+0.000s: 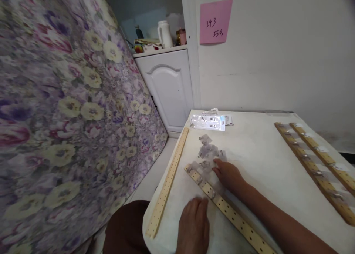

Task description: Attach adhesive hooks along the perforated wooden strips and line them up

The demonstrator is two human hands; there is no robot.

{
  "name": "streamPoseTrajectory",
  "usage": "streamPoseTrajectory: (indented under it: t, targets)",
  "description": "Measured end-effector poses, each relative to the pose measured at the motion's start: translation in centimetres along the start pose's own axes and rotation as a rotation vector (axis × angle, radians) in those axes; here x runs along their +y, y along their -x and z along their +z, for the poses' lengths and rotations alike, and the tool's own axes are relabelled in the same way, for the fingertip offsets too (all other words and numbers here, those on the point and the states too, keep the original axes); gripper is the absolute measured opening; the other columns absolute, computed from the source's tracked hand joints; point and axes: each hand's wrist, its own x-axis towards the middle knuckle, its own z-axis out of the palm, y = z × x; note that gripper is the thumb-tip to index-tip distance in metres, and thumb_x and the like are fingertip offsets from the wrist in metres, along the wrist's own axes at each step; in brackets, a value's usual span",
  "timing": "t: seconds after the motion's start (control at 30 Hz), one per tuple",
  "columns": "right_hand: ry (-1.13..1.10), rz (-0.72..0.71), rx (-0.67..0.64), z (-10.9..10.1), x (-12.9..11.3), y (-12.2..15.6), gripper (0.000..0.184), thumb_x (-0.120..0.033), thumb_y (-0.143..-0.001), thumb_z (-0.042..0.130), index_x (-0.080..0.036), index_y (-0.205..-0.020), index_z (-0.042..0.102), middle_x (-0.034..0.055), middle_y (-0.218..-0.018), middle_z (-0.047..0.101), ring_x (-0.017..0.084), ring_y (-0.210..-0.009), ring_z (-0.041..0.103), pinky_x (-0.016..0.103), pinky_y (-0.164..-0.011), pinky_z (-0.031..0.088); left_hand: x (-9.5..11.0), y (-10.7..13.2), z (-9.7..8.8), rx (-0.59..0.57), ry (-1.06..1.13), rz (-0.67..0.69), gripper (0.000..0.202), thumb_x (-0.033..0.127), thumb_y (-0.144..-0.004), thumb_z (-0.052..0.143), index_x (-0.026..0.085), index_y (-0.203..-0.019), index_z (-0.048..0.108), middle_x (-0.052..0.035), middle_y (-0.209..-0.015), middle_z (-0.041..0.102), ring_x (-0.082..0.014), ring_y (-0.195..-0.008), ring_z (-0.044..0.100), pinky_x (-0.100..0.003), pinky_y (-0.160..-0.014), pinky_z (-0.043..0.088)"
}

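Note:
My right hand [229, 174] reaches over a perforated wooden strip [235, 219] to a loose group of clear plastic hook pieces [208, 151]. Its thumb and index finger are apart, with their tips at the edge of a clear hook piece [205, 165]. On the near side of the strip my left hand [194, 222] rests on the table, fingers curled together, with nothing visible in them. Along the strip's far end sit several clear pieces with metal hooks, one of them a metal hook [213, 194] near my left fingers. My right palm is hidden.
Another perforated strip [168, 183] lies along the table's left edge. Clear hook packaging [208, 122] is at the back. Two strips with hooks, the nearer a wooden strip [313, 169], lie at the right. A floral curtain [83, 109] hangs left; a white wall stands behind.

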Motion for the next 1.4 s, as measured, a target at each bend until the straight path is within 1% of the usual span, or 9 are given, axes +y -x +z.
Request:
streamPoseTrajectory:
  t: [0.17,0.3,0.47,0.57,0.73,0.9,1.07,1.27,1.4]
  targets:
    - [-0.023,0.057,0.027,-0.1,0.5,0.3,0.027,-0.029,-0.082,0.057,-0.018,-0.105,0.053,0.0043,-0.073,0.068,0.022,-0.071,0.064,0.028,-0.064,0.039,0.1,0.0,-0.1,-0.002,-0.012,-0.007,0.042,0.005,-0.079,0.043,0.016,-0.118,0.053,-0.0112,-0.101,0.059,-0.0239,-0.091,0.057,-0.04,-0.078,0.053]
    - [-0.132,0.066,0.117,-0.2,0.7,1.1,0.02,-0.028,-0.078,0.061,-0.022,-0.092,0.048,-0.0028,-0.066,0.062,0.016,-0.061,0.059,0.025,-0.058,0.035,0.2,-0.1,-0.1,-0.029,0.001,-0.025,0.042,0.005,-0.078,0.043,0.017,-0.117,0.053,-0.01,-0.1,0.059,-0.0233,-0.09,0.057,-0.039,-0.077,0.053]
    - [-0.177,0.024,0.222,-0.2,0.7,1.7,0.016,-0.027,-0.077,0.057,-0.023,-0.069,0.044,-0.003,-0.064,0.056,0.015,-0.059,0.053,0.025,-0.056,0.033,0.4,-0.2,-0.3,-0.044,0.008,-0.036,0.041,0.005,-0.08,0.042,0.017,-0.117,0.053,-0.0101,-0.1,0.058,-0.0235,-0.09,0.056,-0.039,-0.077,0.052]
    - [-0.363,0.012,0.257,-0.5,1.2,1.8,0.017,-0.03,-0.078,0.055,-0.023,-0.068,0.044,-0.0033,-0.062,0.054,0.014,-0.055,0.051,0.026,-0.055,0.036,0.4,-0.2,-0.4,-0.04,0.007,-0.037,0.04,0.006,-0.08,0.041,0.017,-0.117,0.052,-0.0098,-0.099,0.058,-0.0233,-0.09,0.056,-0.039,-0.077,0.052]
    - [-0.924,0.104,0.132,-2.3,2.9,3.0,0.019,-0.036,-0.08,0.058,-0.022,-0.075,0.046,-0.0071,-0.046,0.051,0.012,-0.041,0.048,0.023,-0.045,0.037,0.4,-0.2,-0.3,0.021,0.003,0.0,0.038,0.006,-0.08,0.041,0.017,-0.115,0.053,-0.0096,-0.1,0.058,-0.0223,-0.089,0.056,-0.037,-0.075,0.052]
    - [-1.268,0.103,-0.063,-2.9,5.0,6.0,0.035,-0.038,-0.073,0.068,-0.019,-0.099,0.055,-0.0066,-0.06,0.054,0.008,-0.039,0.047,0.021,-0.038,0.036,0.3,0.1,-0.2,0.036,0.047,0.009,0.032,0.007,-0.082,0.042,0.018,-0.11,0.055,-0.0085,-0.097,0.058,-0.0219,-0.088,0.055,-0.037,-0.075,0.051]
    - [-1.253,0.074,-0.295,-2.0,5.1,8.9,0.03,-0.036,-0.074,0.069,-0.017,-0.095,0.057,-0.0071,-0.057,0.054,0.008,-0.038,0.053,0.019,-0.036,0.037,0.8,0.9,0.1,0.01,0.163,0.09,0.034,0.007,-0.086,0.04,0.017,-0.115,0.053,-0.0088,-0.094,0.058,-0.0204,-0.087,0.055,-0.035,-0.074,0.05]
    - [-1.147,0.083,-0.352,-2.2,4.0,9.6,0.027,-0.035,-0.075,0.066,-0.018,-0.093,0.053,-0.0079,-0.058,0.056,0.01,-0.04,0.057,0.019,-0.038,0.04,2.6,1.6,0.7,-0.02,0.247,0.123,0.044,0.004,-0.086,0.041,0.019,-0.127,0.046,-0.0092,-0.101,0.059,-0.0191,-0.093,0.055,-0.034,-0.079,0.051]
    - [-1.076,0.102,-0.377,-2.4,3.5,9.7,0.022,-0.031,-0.076,0.063,-0.019,-0.091,0.053,-0.0071,-0.063,0.056,0.008,-0.041,0.056,0.019,-0.039,0.041,3.1,1.8,1.1,0.02,0.223,0.116,0.047,0.005,-0.086,0.042,0.017,-0.131,0.043,-0.0106,-0.104,0.059,-0.0194,-0.096,0.056,-0.036,-0.083,0.052]
